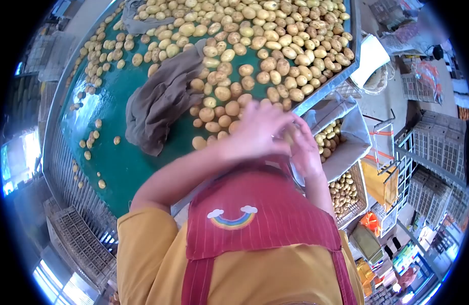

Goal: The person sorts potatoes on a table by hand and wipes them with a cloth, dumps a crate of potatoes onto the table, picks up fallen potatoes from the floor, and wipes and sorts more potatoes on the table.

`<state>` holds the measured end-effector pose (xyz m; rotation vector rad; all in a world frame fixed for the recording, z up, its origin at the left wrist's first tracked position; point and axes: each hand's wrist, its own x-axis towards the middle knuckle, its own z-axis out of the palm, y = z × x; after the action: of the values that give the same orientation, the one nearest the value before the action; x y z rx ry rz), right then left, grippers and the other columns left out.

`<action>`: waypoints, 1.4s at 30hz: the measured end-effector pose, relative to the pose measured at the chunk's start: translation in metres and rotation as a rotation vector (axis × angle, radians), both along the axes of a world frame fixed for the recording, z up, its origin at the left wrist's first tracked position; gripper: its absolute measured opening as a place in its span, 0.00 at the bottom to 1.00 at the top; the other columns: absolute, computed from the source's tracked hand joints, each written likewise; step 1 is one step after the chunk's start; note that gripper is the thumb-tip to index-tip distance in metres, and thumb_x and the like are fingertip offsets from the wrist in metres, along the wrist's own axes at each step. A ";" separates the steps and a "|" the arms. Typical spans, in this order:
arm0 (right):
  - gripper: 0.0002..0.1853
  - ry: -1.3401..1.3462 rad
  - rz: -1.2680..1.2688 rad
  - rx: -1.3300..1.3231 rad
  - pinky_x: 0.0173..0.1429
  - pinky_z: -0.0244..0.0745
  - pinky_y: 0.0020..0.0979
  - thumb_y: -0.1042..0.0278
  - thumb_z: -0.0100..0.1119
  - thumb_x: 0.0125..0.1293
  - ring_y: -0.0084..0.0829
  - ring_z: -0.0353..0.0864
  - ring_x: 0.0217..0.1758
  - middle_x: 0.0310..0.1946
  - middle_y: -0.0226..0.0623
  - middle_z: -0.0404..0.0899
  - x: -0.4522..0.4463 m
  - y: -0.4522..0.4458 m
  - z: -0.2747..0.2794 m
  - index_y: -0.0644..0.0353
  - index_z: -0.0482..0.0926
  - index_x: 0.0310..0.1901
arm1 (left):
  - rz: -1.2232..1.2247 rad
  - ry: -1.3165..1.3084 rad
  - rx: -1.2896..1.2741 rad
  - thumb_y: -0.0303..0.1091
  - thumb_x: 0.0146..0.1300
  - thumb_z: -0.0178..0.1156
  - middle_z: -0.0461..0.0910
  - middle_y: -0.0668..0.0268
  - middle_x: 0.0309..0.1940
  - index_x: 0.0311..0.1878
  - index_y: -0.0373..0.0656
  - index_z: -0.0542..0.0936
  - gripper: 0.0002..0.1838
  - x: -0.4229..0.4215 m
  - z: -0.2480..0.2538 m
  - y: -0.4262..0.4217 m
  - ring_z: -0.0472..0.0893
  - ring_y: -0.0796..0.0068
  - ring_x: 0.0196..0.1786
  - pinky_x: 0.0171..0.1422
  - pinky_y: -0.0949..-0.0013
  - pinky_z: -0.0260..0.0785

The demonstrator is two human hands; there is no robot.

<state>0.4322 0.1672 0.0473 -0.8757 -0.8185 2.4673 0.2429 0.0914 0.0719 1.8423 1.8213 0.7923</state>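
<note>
My left hand (260, 129) reaches in over the table's near edge, fingers curled toward my other hand and smeared by motion. Facing it, my right hand (304, 147) has its fingers bent around a yellowish piece that looks like a potato (291, 134), mostly covered by the fingers. What the left fingers hold is hidden. Just beyond the hands, loose potatoes (222, 93) lie on the green tabletop (110, 162). A crumpled grey-brown cloth (160, 101) rests left of them.
A metal rim (328, 86) borders the table. At right stand a lined crate (353, 132) of potatoes and a basket (360, 203) of smaller ones. Another grey cloth (138, 23) lies at the back. Stacked crates (437, 142) and a metal rack (407, 162) are farther right.
</note>
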 end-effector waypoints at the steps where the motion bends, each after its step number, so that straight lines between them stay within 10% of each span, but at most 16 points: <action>1: 0.19 -0.034 0.043 0.052 0.55 0.79 0.31 0.70 0.55 0.77 0.29 0.81 0.54 0.51 0.39 0.81 0.005 0.002 -0.010 0.60 0.72 0.66 | 0.009 -0.014 0.044 0.55 0.49 0.75 0.80 0.64 0.53 0.65 0.51 0.77 0.40 0.011 0.004 -0.015 0.75 0.61 0.59 0.68 0.53 0.56; 7: 0.16 -0.966 1.359 0.904 0.50 0.80 0.37 0.73 0.67 0.65 0.38 0.86 0.45 0.44 0.40 0.86 0.139 0.083 0.071 0.59 0.82 0.54 | 0.438 0.165 -0.101 0.43 0.48 0.78 0.71 0.60 0.67 0.73 0.51 0.69 0.46 -0.036 -0.027 -0.158 0.69 0.52 0.70 0.72 0.51 0.58; 9: 0.16 -0.945 1.052 1.567 0.51 0.82 0.33 0.75 0.67 0.63 0.35 0.86 0.48 0.46 0.41 0.84 0.125 0.093 0.074 0.60 0.82 0.53 | 0.646 0.307 -0.277 0.41 0.48 0.78 0.67 0.56 0.69 0.75 0.49 0.66 0.49 -0.041 -0.034 -0.204 0.67 0.51 0.69 0.72 0.50 0.59; 12: 0.16 -0.859 0.605 1.407 0.55 0.78 0.42 0.71 0.71 0.58 0.43 0.84 0.50 0.45 0.42 0.83 0.041 0.097 0.063 0.60 0.84 0.48 | 0.748 0.174 -0.467 0.40 0.49 0.78 0.63 0.53 0.69 0.76 0.48 0.65 0.50 -0.029 -0.051 -0.242 0.66 0.48 0.67 0.72 0.49 0.61; 21: 0.07 -0.561 0.742 2.170 0.54 0.69 0.42 0.68 0.65 0.49 0.39 0.77 0.47 0.33 0.33 0.79 -0.126 0.026 -0.057 0.52 0.82 0.33 | 0.949 -0.651 -0.448 0.36 0.54 0.76 0.72 0.52 0.54 0.75 0.37 0.63 0.47 -0.003 -0.057 -0.204 0.77 0.58 0.55 0.59 0.60 0.75; 24: 0.08 -0.564 0.799 1.927 0.52 0.72 0.44 0.68 0.64 0.50 0.41 0.78 0.46 0.32 0.33 0.79 -0.124 0.031 -0.049 0.54 0.81 0.34 | 0.945 -0.306 -0.361 0.35 0.55 0.74 0.76 0.55 0.50 0.68 0.41 0.71 0.37 -0.020 -0.051 -0.196 0.78 0.55 0.53 0.58 0.59 0.75; 28: 0.07 -0.360 0.534 0.762 0.48 0.75 0.27 0.77 0.65 0.60 0.27 0.77 0.40 0.35 0.33 0.74 -0.118 0.048 -0.040 0.58 0.78 0.38 | 0.892 -0.084 -0.174 0.31 0.58 0.71 0.76 0.58 0.54 0.64 0.48 0.76 0.29 -0.064 -0.066 -0.173 0.81 0.58 0.51 0.53 0.61 0.77; 35: 0.11 -0.469 0.674 1.889 0.48 0.79 0.40 0.63 0.69 0.54 0.37 0.81 0.49 0.41 0.37 0.77 -0.175 -0.021 -0.036 0.57 0.84 0.38 | 0.821 0.031 -0.112 0.26 0.52 0.67 0.74 0.53 0.52 0.65 0.43 0.70 0.34 -0.088 -0.087 -0.123 0.77 0.46 0.51 0.55 0.52 0.73; 42: 0.09 -0.665 0.826 2.012 0.45 0.76 0.36 0.66 0.67 0.52 0.36 0.79 0.44 0.40 0.36 0.78 -0.206 -0.043 -0.049 0.59 0.85 0.35 | 0.665 0.246 -0.266 0.25 0.55 0.59 0.74 0.58 0.46 0.62 0.59 0.77 0.29 -0.110 -0.083 -0.121 0.76 0.51 0.49 0.49 0.53 0.77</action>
<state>0.2258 0.1243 -0.0020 -0.3540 -3.1669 0.3777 0.1334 -0.0296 -0.0112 1.2027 2.6058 0.4982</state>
